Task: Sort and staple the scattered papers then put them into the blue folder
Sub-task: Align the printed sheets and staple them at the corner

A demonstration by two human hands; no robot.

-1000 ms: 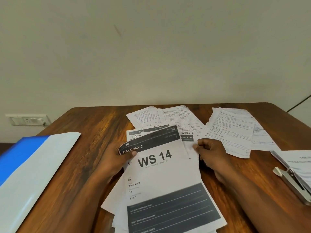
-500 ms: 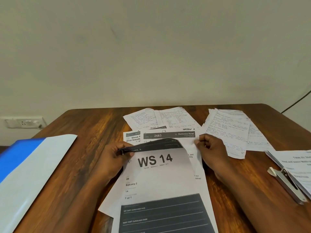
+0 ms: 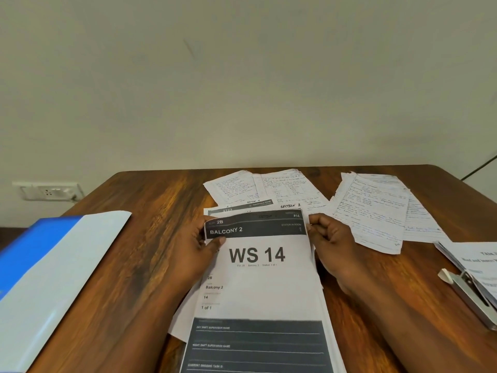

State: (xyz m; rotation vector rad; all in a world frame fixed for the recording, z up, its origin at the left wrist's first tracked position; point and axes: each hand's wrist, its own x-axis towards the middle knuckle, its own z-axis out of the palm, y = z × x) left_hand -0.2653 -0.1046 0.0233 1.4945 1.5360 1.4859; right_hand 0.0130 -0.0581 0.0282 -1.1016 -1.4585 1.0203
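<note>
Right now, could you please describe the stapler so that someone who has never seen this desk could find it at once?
Start at the wooden table and go to its right edge, past the handwritten sheets. There a printed paper stack lies, and the stapler rests against its near side. It is the only metal thing there: a long silvery bar with a white tip.

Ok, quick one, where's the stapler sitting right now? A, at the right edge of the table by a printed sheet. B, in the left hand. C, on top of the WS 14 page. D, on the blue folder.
A: the stapler lies at the table's right edge beside a printed sheet, away from both hands.
</note>
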